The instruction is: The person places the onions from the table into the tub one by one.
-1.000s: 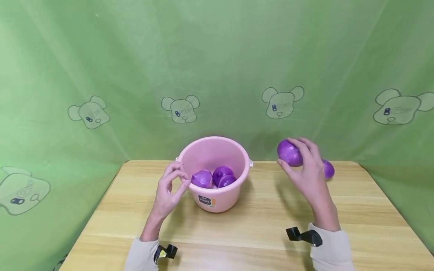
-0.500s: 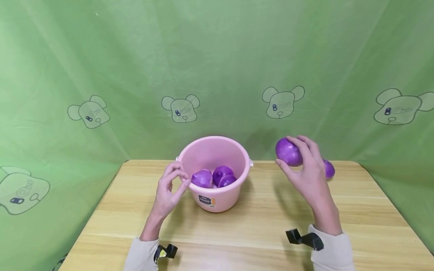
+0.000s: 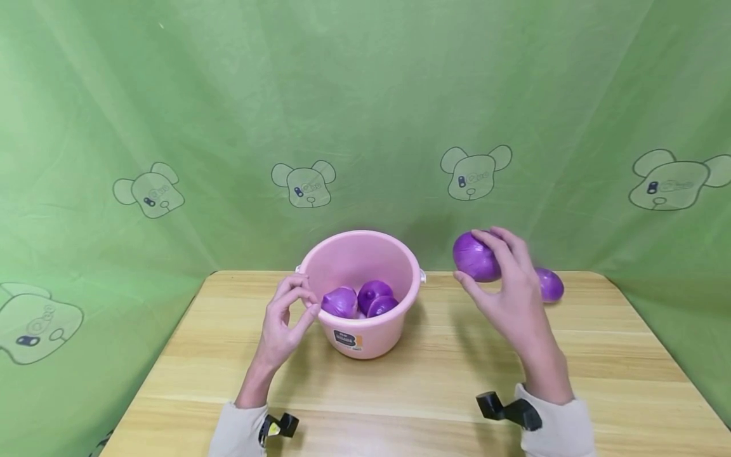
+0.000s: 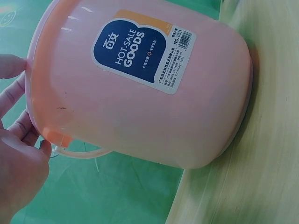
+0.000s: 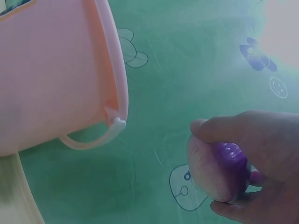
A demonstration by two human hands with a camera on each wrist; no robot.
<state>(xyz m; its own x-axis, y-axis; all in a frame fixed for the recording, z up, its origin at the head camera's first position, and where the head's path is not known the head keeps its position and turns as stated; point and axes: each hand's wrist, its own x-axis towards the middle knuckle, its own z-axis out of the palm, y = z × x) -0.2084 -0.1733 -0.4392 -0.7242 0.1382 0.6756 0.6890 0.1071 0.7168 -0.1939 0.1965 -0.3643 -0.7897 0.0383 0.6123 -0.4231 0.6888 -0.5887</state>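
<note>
A pink bucket [image 3: 384, 337] stands upright on the table, with three purple onions in it, one [image 3: 341, 303] near the left wall. My left hand [image 3: 282, 327] holds the bucket's rim at the left; in the left wrist view its fingertips meet the rim near the handle's joint. Raised to the right of the bucket, my right hand [image 3: 513, 304] grips another purple onion [image 3: 475, 257] between thumb and fingers. That onion [image 5: 210, 172] looks shiny and round in the right wrist view, below the bucket's handle [image 5: 88, 143]. The palm side of the right hand is hidden in the head view.
One more purple onion [image 3: 551, 285] lies on the table behind the right hand, near the back right. The wooden table [image 3: 400, 400] ends at a green cloth backdrop [image 3: 377, 114] with mouse-face prints. A label [image 4: 140, 56] is stuck on the bucket's front.
My right hand has moved a little left and slightly up with its onion, showing more of the onion behind it. The left hand and bucket have stayed in place.
</note>
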